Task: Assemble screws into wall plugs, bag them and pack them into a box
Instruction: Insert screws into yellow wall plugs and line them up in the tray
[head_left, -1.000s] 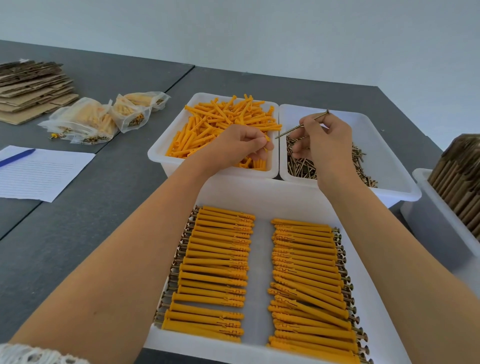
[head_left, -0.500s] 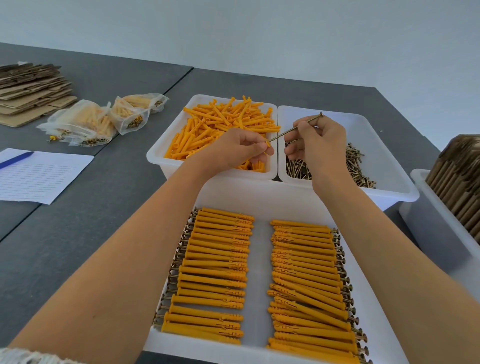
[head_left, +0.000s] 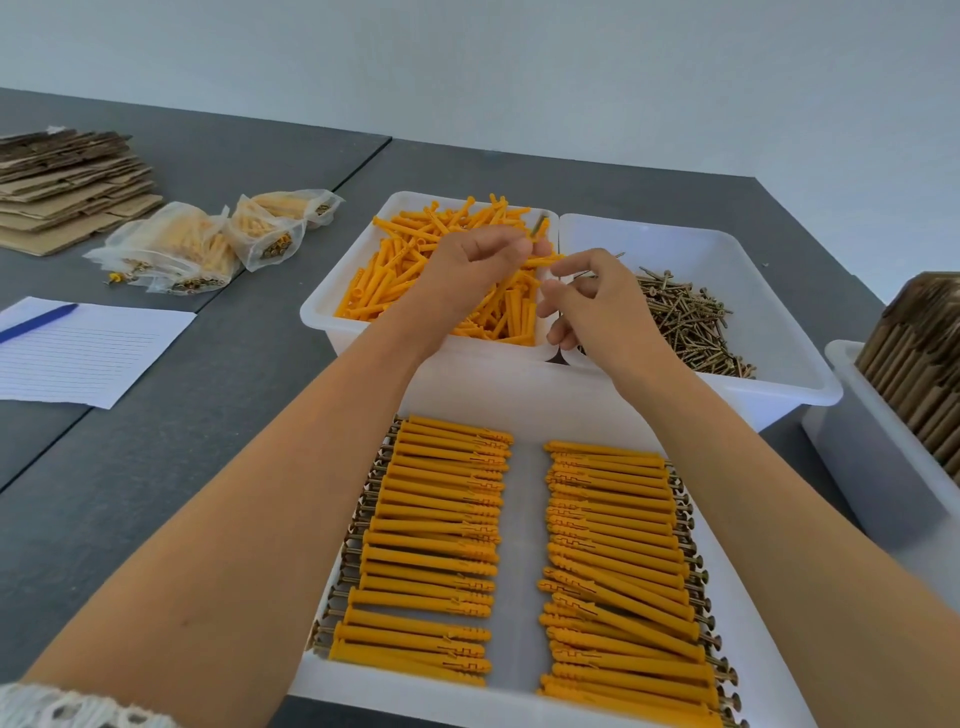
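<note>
We have our left hand (head_left: 480, 260) over the plug bin (head_left: 332, 317), fingers curled round one orange wall plug (head_left: 543, 258) with a screw (head_left: 538, 224) poking up past the knuckles (looks like the two are being mated, exact seating hidden by the fingers). Our right hand (head_left: 597, 296) sits just beside it above the seam with the screw bin (head_left: 769, 291), fingers loosely curled; whether it pinches anything we cannot tell. Both hands meet between the bins so each supply stays within reach. Finished pieces (head_left: 441, 540) lie in two neat rows in the near tray (head_left: 519, 400), at the desk's near edge, heads outward, likely for easy counting. Filled bags (head_left: 208, 244) wait toward the desk's far left, beside flat cardboard (head_left: 62, 187).
</note>
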